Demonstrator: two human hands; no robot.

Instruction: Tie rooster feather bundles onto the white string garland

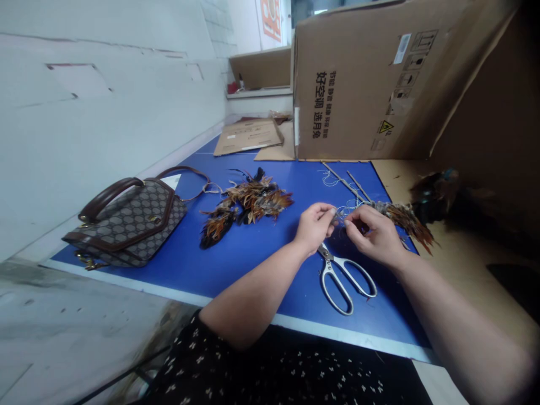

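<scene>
While thread loops loosely between the hands, I'd call this mid-work

Progress, my read: one feather bundle (400, 216) lies just past the right hand (377, 233), close to two thin sticks (343, 182); a feather cluster (264, 198) lies well apart, left of both hands. Can't tell if either is finished. Pale thread (343, 211) is slack and tangled, so I judge the threading not done.

Fingers: left hand (314, 229) has thumb and forefinger pressed together on a small greyish piece, too small for me to identify. Right thumb and forefinger are drawn close, apparently at the thread; can't confirm a pinch. Thread sits between the two sets of fingertips, more loops beyond them by the sticks. Scissors (333, 267) on the blue table (261, 273), blades partly hidden by the left hand.
</scene>
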